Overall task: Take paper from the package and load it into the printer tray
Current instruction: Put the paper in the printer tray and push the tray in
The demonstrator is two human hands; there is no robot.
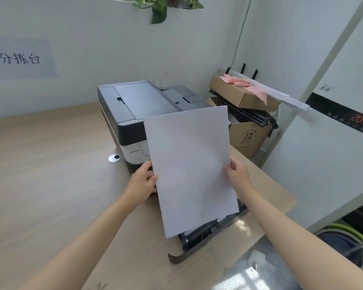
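Note:
A white stack of paper (190, 168) is held up, tilted, in front of the grey printer (134, 114). My left hand (142, 183) grips its left edge and my right hand (238, 172) grips its right edge. Below the paper the black printer tray (205, 237) is pulled out onto the wooden table (50, 174); the sheets' lower edge hangs just over the tray's near end. Most of the tray is hidden behind the paper. I cannot see a paper package.
Cardboard boxes (247, 139) stand right of the printer, the upper one (245, 95) carrying a pink cloth (243, 81). A round cable grommet (114, 158) sits left of the printer. A white wall is behind, a white appliance (333, 126) at right, a bin (344, 243) at lower right.

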